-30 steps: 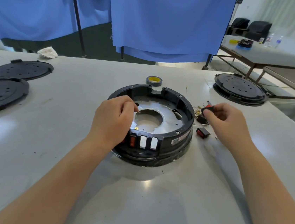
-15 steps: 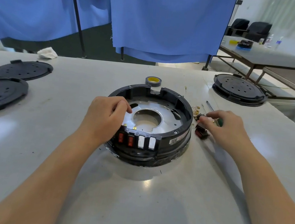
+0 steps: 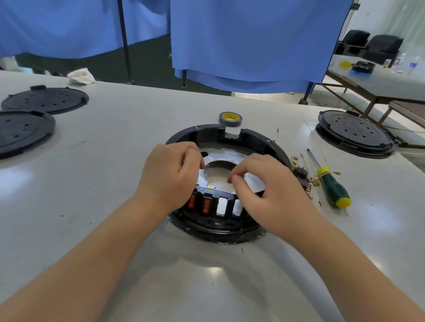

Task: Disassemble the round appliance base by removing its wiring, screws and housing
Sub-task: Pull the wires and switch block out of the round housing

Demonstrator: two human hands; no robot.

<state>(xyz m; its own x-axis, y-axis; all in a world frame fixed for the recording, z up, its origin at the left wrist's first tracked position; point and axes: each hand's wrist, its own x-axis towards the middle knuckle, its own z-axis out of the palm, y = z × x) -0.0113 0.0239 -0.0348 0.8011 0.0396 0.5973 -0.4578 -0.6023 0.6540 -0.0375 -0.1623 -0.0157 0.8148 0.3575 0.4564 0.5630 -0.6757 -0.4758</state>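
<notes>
Both bare forearms reach forward and converge near the middle of the view. The left hand (image 3: 171,174) is palm down with its fingers curled under. The right hand (image 3: 268,193) is also palm down, thumb and forefinger tips drawn close together.

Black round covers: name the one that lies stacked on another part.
The cover at far right; it sits on another black disc, while the two left covers lie flat, single.

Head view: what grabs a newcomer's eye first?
Both hands, left hand and right hand, sit curled over the open round appliance base at table centre, fingertips on its metal plate. A green-and-yellow screwdriver lies right of it among loose brass terminals. Blue curtains hang behind.
</notes>
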